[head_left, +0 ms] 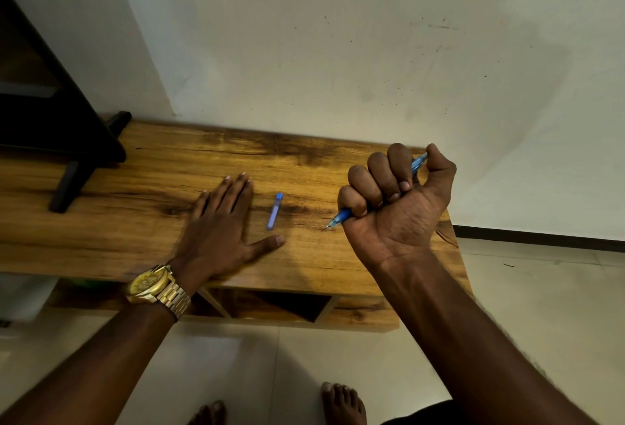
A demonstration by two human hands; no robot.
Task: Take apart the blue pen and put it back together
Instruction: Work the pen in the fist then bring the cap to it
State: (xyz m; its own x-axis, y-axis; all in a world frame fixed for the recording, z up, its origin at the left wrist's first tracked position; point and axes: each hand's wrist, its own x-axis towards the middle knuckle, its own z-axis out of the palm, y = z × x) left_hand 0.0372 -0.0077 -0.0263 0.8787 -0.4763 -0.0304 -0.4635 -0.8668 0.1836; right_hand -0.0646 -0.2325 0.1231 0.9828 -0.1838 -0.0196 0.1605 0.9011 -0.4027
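My right hand [399,201] is closed in a fist around the blue pen [340,216] above the right part of the wooden table [152,221]. The pen's metal tip sticks out at the lower left of the fist and its blue back end shows near my thumb. The blue pen cap [274,211] lies alone on the table between my hands. To the left of the cap, my left hand [220,225] rests flat on the table, fingers spread, holding nothing, thumb pointing toward the cap.
A black stand with legs [67,140] occupies the table's far left. The white wall [338,52] runs along the table's back edge. An open shelf [270,306] sits below the front edge. Bare feet [341,404] stand on the tiled floor.
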